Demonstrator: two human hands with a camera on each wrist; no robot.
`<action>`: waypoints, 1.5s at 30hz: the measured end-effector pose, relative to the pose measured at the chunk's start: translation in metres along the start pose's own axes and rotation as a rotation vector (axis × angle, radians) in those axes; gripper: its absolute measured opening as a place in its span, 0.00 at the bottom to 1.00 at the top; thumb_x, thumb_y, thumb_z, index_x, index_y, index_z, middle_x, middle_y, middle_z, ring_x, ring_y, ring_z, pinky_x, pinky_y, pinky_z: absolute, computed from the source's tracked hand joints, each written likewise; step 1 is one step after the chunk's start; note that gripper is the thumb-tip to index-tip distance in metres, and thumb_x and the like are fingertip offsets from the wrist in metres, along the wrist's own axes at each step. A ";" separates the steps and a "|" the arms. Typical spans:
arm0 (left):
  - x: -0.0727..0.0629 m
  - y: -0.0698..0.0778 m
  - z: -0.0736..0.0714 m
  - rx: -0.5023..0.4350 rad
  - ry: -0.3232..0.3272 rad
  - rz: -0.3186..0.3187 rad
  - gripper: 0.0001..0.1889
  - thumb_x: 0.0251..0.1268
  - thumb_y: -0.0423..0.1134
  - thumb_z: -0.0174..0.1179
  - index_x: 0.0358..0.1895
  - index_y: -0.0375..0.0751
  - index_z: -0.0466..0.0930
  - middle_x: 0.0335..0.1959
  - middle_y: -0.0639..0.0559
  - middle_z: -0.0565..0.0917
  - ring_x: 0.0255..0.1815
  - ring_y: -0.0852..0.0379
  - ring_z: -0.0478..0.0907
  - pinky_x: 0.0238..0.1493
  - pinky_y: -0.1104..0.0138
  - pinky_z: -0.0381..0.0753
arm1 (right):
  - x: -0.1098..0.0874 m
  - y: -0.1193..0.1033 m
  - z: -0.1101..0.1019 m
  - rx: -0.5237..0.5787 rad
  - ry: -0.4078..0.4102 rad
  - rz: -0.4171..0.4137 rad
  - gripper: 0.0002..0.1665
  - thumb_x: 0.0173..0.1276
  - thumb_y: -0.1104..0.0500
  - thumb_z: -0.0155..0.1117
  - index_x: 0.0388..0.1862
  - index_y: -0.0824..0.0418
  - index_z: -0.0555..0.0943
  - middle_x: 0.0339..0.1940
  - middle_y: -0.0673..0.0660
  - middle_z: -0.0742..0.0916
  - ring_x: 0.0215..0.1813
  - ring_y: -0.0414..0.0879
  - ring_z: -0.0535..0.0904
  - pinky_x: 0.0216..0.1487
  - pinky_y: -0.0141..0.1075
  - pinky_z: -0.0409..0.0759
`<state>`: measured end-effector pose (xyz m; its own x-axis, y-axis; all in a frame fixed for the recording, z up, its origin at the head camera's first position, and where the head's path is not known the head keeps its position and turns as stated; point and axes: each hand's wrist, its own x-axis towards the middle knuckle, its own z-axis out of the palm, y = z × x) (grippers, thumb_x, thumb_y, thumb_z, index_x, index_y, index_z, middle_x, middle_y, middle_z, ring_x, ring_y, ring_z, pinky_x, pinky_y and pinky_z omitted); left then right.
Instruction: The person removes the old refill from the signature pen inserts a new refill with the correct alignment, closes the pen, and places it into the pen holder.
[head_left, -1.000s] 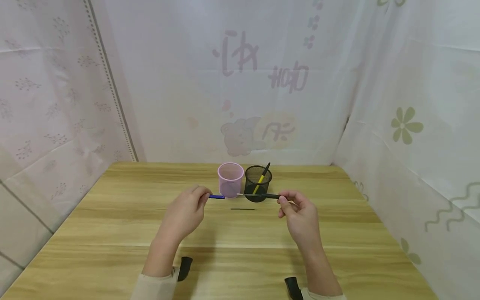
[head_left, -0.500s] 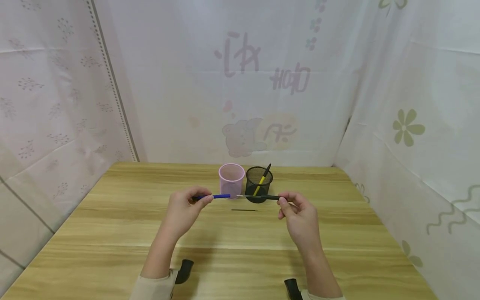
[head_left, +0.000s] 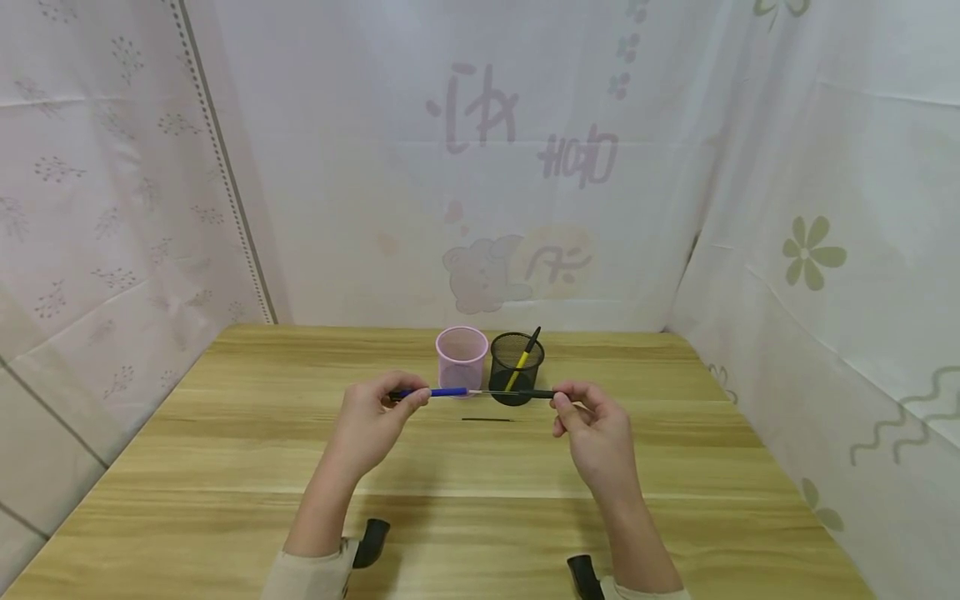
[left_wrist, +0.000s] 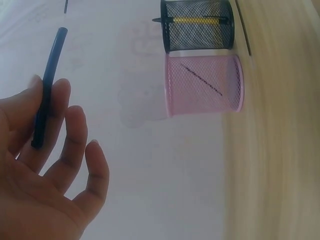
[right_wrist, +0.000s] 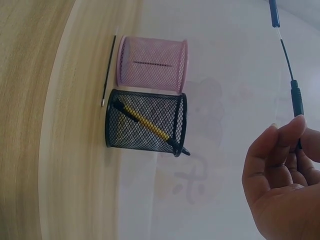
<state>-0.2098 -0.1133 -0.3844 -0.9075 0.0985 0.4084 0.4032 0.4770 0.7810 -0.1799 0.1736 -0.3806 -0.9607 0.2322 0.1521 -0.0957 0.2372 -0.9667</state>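
My left hand (head_left: 375, 417) pinches a blue pen barrel (head_left: 448, 392) with a dark end, held level above the table. From the right, my right hand (head_left: 596, 425) pinches a black pen grip (head_left: 536, 394). A thin refill (right_wrist: 286, 59) sticks out of that grip, and its pale end meets the barrel's open end in the head view. Behind the pens stand a pink mesh pen cup (head_left: 461, 354) and a black mesh pen cup (head_left: 504, 367). A yellow and black pen (head_left: 522, 358) leans in the black cup.
A thin dark refill (head_left: 487, 419) lies on the wooden table (head_left: 480, 467) in front of the cups. Through the pink mesh a thin dark stick (left_wrist: 202, 80) shows. Patterned cloth curtains (head_left: 360, 167) hang behind the table and at both sides.
My left hand has shifted its grip back, so more of the blue barrel shows, and moved it right. The gap between barrel and refill has closed; my right hand has moved slightly left.
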 end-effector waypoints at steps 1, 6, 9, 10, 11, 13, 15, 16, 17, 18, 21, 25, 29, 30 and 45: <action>0.000 0.001 0.000 0.001 -0.002 0.002 0.03 0.73 0.40 0.70 0.43 0.47 0.91 0.35 0.56 0.92 0.36 0.61 0.84 0.45 0.67 0.85 | 0.000 0.000 0.000 -0.001 -0.002 -0.002 0.10 0.81 0.59 0.64 0.55 0.63 0.84 0.46 0.56 0.87 0.30 0.39 0.82 0.33 0.31 0.74; 0.000 0.004 0.001 0.006 -0.013 0.012 0.03 0.73 0.40 0.70 0.43 0.47 0.90 0.35 0.56 0.92 0.36 0.61 0.84 0.48 0.63 0.86 | 0.000 -0.002 0.003 -0.003 -0.013 -0.007 0.10 0.81 0.60 0.64 0.54 0.64 0.84 0.46 0.58 0.87 0.31 0.40 0.82 0.35 0.30 0.76; 0.000 0.005 0.002 0.005 -0.018 0.022 0.03 0.73 0.39 0.70 0.43 0.47 0.90 0.35 0.57 0.91 0.36 0.61 0.84 0.49 0.60 0.86 | 0.000 -0.003 0.005 -0.009 -0.013 -0.011 0.10 0.81 0.60 0.64 0.54 0.64 0.84 0.46 0.59 0.87 0.31 0.40 0.82 0.34 0.30 0.76; 0.000 0.005 0.003 0.003 -0.019 0.025 0.03 0.73 0.39 0.70 0.43 0.47 0.90 0.35 0.57 0.91 0.36 0.62 0.84 0.49 0.60 0.86 | 0.000 -0.003 0.005 -0.010 -0.013 -0.011 0.09 0.81 0.61 0.64 0.53 0.64 0.84 0.46 0.60 0.87 0.30 0.40 0.82 0.34 0.30 0.75; 0.000 0.006 0.003 0.001 -0.019 0.027 0.03 0.73 0.39 0.70 0.43 0.47 0.90 0.35 0.57 0.91 0.36 0.62 0.84 0.49 0.60 0.86 | 0.000 -0.003 0.006 -0.011 -0.014 -0.013 0.09 0.81 0.61 0.64 0.53 0.64 0.84 0.46 0.60 0.87 0.30 0.40 0.82 0.34 0.30 0.75; 0.001 0.005 0.004 -0.004 -0.022 0.032 0.02 0.72 0.39 0.70 0.43 0.47 0.90 0.35 0.57 0.91 0.36 0.62 0.84 0.49 0.61 0.85 | 0.000 -0.003 0.006 -0.015 -0.019 -0.016 0.09 0.81 0.61 0.63 0.53 0.64 0.84 0.46 0.59 0.87 0.31 0.40 0.82 0.34 0.30 0.76; 0.002 0.005 0.005 -0.008 -0.028 0.036 0.02 0.73 0.39 0.70 0.43 0.47 0.91 0.35 0.58 0.92 0.36 0.62 0.84 0.48 0.63 0.85 | 0.000 -0.004 0.007 -0.017 -0.023 -0.020 0.09 0.81 0.62 0.63 0.53 0.65 0.84 0.46 0.60 0.87 0.31 0.40 0.82 0.35 0.30 0.77; 0.002 0.004 0.006 -0.014 -0.032 0.038 0.03 0.73 0.39 0.70 0.43 0.47 0.91 0.35 0.57 0.92 0.36 0.62 0.84 0.48 0.64 0.85 | -0.001 -0.004 0.007 -0.020 -0.026 -0.021 0.09 0.81 0.62 0.63 0.53 0.64 0.84 0.45 0.59 0.87 0.31 0.41 0.82 0.35 0.30 0.78; 0.002 0.004 0.006 -0.017 -0.037 0.040 0.03 0.73 0.39 0.70 0.43 0.47 0.91 0.35 0.57 0.92 0.36 0.61 0.84 0.48 0.64 0.84 | -0.001 -0.004 0.007 -0.022 -0.027 -0.024 0.08 0.81 0.62 0.63 0.53 0.64 0.84 0.44 0.58 0.87 0.31 0.41 0.82 0.35 0.30 0.78; 0.002 0.003 0.007 -0.022 -0.043 0.042 0.03 0.73 0.38 0.69 0.44 0.47 0.91 0.35 0.57 0.92 0.36 0.61 0.84 0.47 0.65 0.84 | -0.001 -0.005 0.007 -0.024 -0.027 -0.025 0.08 0.81 0.62 0.63 0.52 0.64 0.84 0.43 0.57 0.88 0.31 0.41 0.82 0.35 0.30 0.78; 0.002 0.002 0.008 -0.031 -0.055 0.038 0.03 0.74 0.38 0.69 0.44 0.46 0.91 0.36 0.55 0.92 0.37 0.59 0.83 0.47 0.65 0.84 | -0.002 -0.005 0.008 -0.022 -0.028 -0.030 0.07 0.80 0.64 0.63 0.52 0.64 0.84 0.41 0.54 0.87 0.30 0.41 0.82 0.35 0.30 0.79; 0.001 0.003 0.009 -0.027 -0.081 0.038 0.05 0.74 0.37 0.68 0.46 0.46 0.91 0.38 0.55 0.92 0.36 0.59 0.81 0.45 0.67 0.82 | -0.002 -0.003 0.009 -0.018 -0.033 -0.040 0.08 0.79 0.66 0.63 0.52 0.66 0.85 0.41 0.55 0.88 0.30 0.41 0.82 0.36 0.30 0.80; 0.000 0.004 0.010 -0.016 -0.096 0.056 0.06 0.72 0.35 0.69 0.47 0.44 0.92 0.38 0.54 0.91 0.34 0.60 0.79 0.40 0.69 0.80 | -0.001 -0.002 0.009 -0.021 -0.041 -0.044 0.08 0.79 0.66 0.64 0.53 0.65 0.85 0.45 0.62 0.88 0.29 0.40 0.81 0.36 0.30 0.80; 0.000 0.005 0.010 -0.014 -0.096 0.058 0.06 0.72 0.34 0.70 0.47 0.44 0.92 0.39 0.54 0.91 0.34 0.60 0.79 0.38 0.69 0.80 | -0.001 -0.001 0.010 -0.022 -0.044 -0.045 0.08 0.79 0.66 0.64 0.53 0.65 0.85 0.46 0.64 0.88 0.29 0.40 0.81 0.37 0.30 0.80; -0.002 0.007 0.014 0.007 -0.086 0.067 0.06 0.72 0.35 0.70 0.48 0.44 0.92 0.41 0.55 0.93 0.35 0.60 0.81 0.40 0.68 0.82 | -0.004 -0.002 0.013 -0.027 -0.060 -0.047 0.07 0.78 0.66 0.65 0.51 0.63 0.86 0.46 0.62 0.86 0.30 0.40 0.82 0.37 0.31 0.79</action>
<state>-0.2072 -0.0978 -0.3863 -0.8853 0.2054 0.4173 0.4631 0.4724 0.7500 -0.1795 0.1604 -0.3818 -0.9694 0.1629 0.1839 -0.1351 0.2718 -0.9528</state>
